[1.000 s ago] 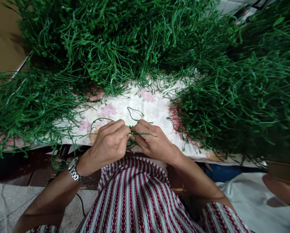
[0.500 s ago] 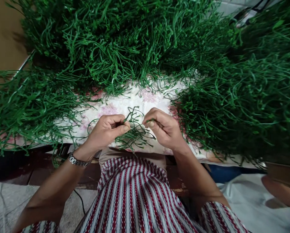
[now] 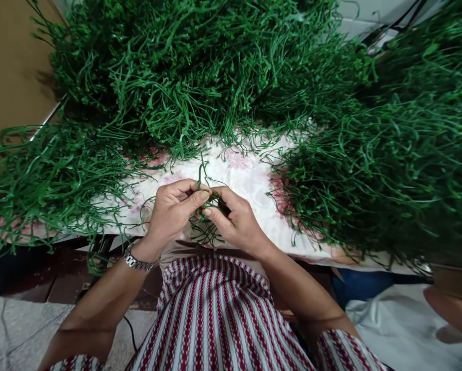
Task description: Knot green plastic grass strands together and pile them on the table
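Observation:
My left hand (image 3: 175, 208) and my right hand (image 3: 234, 222) meet fingertip to fingertip over the near edge of a floral cloth (image 3: 250, 180). Both pinch a small bunch of thin green plastic stems (image 3: 205, 226), which hangs down between the hands. One stem curls up above my left thumb. A metal watch (image 3: 137, 262) sits on my left wrist. My striped red and white garment (image 3: 219, 319) fills the foreground below the hands.
Large heaps of the same green stems surround the cloth: one at the back (image 3: 184, 72), one at the left (image 3: 41, 180), one at the right (image 3: 389, 170). A brown wall (image 3: 10, 67) is at the far left. Another person's arm (image 3: 451, 309) shows at the lower right over white fabric (image 3: 401, 330).
My hands, apart half a second ago with the stems spread between them, have come together again on the bunch. The view has shifted slightly downward.

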A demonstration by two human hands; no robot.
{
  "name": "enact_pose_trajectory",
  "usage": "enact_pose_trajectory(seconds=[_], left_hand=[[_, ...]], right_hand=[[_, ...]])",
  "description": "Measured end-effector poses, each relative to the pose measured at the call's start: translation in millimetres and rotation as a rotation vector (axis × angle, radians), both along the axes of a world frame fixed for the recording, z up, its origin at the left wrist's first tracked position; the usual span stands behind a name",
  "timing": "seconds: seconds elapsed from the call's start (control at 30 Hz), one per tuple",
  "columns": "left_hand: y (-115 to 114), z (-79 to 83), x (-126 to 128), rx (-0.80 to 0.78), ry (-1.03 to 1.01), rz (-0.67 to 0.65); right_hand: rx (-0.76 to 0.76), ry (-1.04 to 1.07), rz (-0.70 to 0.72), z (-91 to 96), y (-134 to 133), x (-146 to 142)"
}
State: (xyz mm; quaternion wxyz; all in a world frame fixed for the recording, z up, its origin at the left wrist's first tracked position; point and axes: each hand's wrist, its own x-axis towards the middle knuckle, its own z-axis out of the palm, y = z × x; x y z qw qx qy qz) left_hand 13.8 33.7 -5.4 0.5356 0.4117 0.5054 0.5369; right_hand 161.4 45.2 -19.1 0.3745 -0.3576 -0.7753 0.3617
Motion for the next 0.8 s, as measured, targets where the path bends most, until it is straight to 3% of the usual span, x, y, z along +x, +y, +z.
enact_pose_trajectory(seconds=[0.3,0.57,0.8], left_hand=[[8,2.5,3,0.068,0.281,-0.002],[10,6.7,3,0.029,0.057,-0.158],[7,12.7,-4,-0.009,0.210,-0.301]], right_hand=[[0.160,-0.204,-0.038,2.7,4,-2],[0.086,-0.108,-0.040,8.2,11,9],[0.181,-0.076,-0.014,9.0,11,17]])
